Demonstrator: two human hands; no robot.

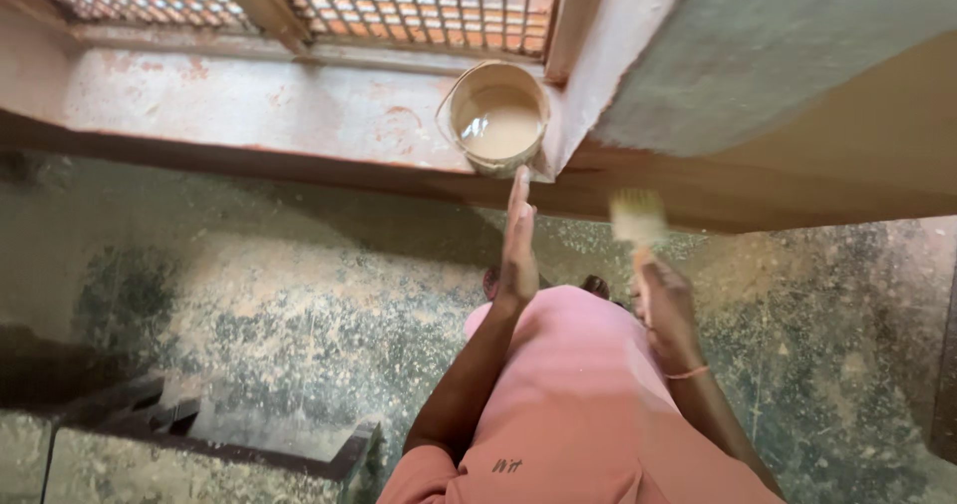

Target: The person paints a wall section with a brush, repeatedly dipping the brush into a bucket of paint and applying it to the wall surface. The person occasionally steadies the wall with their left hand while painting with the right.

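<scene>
Pale-bristled brush gripped by right hand; left hand flat, fingers extended.

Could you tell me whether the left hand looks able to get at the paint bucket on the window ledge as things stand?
Probably yes: the left hand is stretched flat, its fingers just below the bucket, with nothing between them.

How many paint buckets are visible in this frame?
1. The paint bucket sits on the window ledge, just beyond the left hand. The right hand holds a brush. Others may lie outside the view.
</scene>
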